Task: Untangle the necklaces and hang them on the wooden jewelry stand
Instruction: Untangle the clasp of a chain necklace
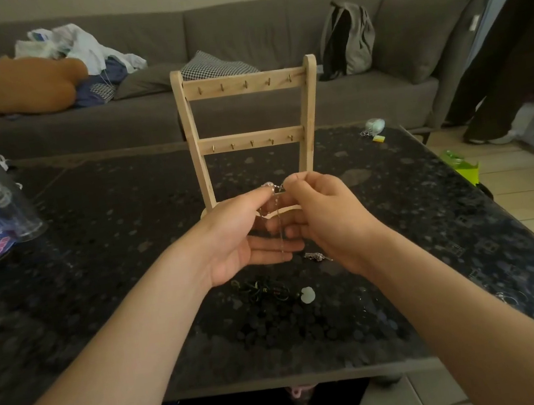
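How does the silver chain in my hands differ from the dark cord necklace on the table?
The thin silver chain is pinched by the left hand and right hand and hangs down; the dark cord necklace lies bunched on the black speckled table. The chain is fine and pale, the cord thicker and dark. Neither is on the wooden jewelry stand.

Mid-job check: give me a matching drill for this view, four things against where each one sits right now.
Things:
1. silver chain
2. dark cord necklace
3. wooden stand
4. grey backpack

Places:
A. on the sofa
B. lying on the table, just nearer the person than the hands
C. pinched between the left hand and the right hand
D. upright mid-table, hooks bare

Pairs: 1-C, 2-B, 3-D, 4-A
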{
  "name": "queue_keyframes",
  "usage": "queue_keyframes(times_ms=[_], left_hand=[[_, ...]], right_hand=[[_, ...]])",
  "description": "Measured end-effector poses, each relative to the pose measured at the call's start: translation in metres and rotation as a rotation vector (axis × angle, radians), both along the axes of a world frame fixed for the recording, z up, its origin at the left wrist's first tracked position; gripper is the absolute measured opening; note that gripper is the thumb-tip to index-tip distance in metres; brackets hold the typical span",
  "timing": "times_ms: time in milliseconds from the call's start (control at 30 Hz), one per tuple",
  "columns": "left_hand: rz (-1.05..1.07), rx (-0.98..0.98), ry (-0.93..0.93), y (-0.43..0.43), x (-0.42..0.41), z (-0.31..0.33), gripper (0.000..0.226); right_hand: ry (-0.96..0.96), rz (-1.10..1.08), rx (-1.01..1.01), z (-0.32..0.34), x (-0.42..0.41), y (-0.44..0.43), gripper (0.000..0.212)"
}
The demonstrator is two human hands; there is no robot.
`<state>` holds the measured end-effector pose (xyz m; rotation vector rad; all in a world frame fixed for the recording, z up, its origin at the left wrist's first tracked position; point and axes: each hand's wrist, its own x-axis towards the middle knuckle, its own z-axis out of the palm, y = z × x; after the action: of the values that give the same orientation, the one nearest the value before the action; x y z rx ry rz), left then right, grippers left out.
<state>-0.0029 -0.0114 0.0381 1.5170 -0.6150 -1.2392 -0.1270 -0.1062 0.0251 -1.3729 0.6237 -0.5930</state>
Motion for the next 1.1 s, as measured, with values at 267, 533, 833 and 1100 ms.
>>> queue_keyframes(times_ms=[267,533,833,1100], left_hand=[[0.114,0.002,-0.028,-0.003,0.003,-0.001,0.030],[0.328,-0.008,-0.051,-0.007,0.012,-0.002,0.015],[0.300,0.038,-0.158,-0.006,0.015,-0.003,0.027],[0.084,-0.042,-0.294,0.001,0.012,0.003,0.049]], right_hand=[[0.114,0.028,-0.138,-0.002,-0.002,-0.001,0.015],[0.170,-0.053,-0.178,-0.003,-0.005,-0.004,0.014],[0.209,0.014,-0.175,0.001,-0.007,-0.003,0.018],[0.180,0.011,-0.039,0.002,-0.008,-0.003,0.021]])
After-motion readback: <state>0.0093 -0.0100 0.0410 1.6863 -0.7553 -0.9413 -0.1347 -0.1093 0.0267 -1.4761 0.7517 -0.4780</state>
